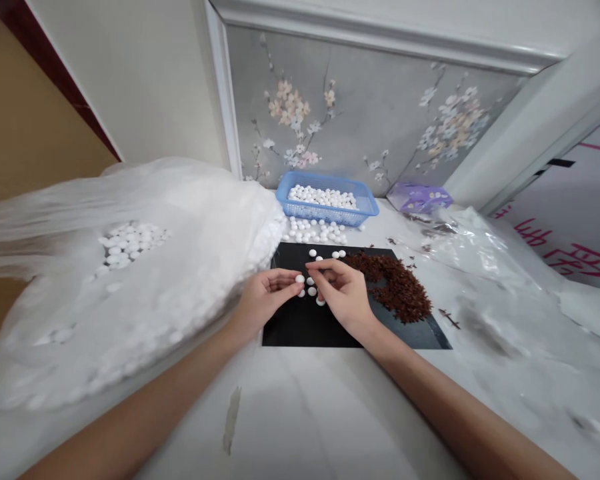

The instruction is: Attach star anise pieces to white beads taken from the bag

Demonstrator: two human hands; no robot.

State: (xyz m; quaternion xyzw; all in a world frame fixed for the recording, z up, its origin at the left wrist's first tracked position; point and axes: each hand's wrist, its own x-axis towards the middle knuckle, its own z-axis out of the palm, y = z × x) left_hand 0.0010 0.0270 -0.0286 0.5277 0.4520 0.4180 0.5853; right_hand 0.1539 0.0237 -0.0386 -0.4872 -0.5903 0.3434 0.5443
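Observation:
My left hand pinches a small white round bead between thumb and fingertips above a black mat. Facing it, my right hand has its fingers curled together close to that bead; what they hold is hidden. A few loose white beads lie on the mat beside the hands. A heap of small dark reddish-brown pieces covers the mat's right part, just right of my right hand.
A large clear plastic bag full of white beads fills the left. A blue basket holding white beads stands at the back, with more beads in front of it. A purple bag and crumpled clear plastic lie right.

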